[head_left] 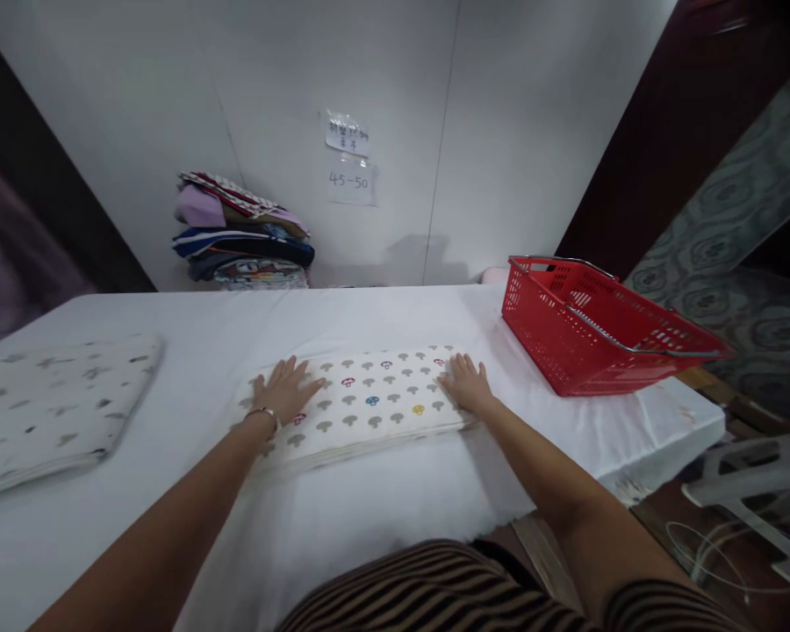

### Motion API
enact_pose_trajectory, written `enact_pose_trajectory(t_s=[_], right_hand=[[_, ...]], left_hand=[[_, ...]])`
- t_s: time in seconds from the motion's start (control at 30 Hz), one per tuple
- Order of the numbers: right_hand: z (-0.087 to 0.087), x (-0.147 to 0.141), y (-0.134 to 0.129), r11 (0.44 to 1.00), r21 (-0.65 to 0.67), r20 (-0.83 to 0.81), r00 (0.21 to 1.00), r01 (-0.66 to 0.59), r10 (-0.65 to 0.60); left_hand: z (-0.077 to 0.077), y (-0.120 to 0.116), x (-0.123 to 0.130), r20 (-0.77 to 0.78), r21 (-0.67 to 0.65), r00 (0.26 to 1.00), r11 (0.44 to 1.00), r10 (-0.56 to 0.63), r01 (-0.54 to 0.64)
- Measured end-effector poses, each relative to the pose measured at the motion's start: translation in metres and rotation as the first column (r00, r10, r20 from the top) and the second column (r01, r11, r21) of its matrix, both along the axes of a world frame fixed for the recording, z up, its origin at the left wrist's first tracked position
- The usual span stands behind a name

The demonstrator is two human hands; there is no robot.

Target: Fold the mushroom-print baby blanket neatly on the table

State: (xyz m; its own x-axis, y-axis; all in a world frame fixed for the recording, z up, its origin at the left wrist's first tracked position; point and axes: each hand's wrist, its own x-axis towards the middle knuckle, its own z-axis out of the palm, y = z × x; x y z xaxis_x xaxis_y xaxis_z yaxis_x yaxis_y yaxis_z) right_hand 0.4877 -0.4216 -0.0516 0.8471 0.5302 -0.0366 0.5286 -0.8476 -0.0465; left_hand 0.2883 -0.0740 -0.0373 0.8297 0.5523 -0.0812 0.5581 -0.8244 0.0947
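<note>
A white cloth with a mushroom print lies folded into a long rectangle on the white-covered table. Most of its mushrooms are grey, with a few in red, blue and yellow. My left hand rests flat on the cloth's left end, fingers spread, a bracelet at the wrist. On the right end my right hand is laid flat too, its fingers apart. Another folded white cloth with small dark prints sits at the left of the table, apart from my hands.
A red plastic basket with metal handles stands at the table's right. Folded fabrics are piled at the back left by the wall, where paper signs hang. A white plastic stool and a cable are on the floor at right.
</note>
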Motion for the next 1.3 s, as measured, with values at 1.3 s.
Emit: enact_pose_trajectory(t_s=[1.3], right_hand=[[-0.008,-0.050,0.085,0.861,0.147,-0.100,0.859,-0.486,0.502]], left_hand=[[-0.001,0.003,-0.097,0.184,-0.151,0.979,0.986,0.092,-0.064]])
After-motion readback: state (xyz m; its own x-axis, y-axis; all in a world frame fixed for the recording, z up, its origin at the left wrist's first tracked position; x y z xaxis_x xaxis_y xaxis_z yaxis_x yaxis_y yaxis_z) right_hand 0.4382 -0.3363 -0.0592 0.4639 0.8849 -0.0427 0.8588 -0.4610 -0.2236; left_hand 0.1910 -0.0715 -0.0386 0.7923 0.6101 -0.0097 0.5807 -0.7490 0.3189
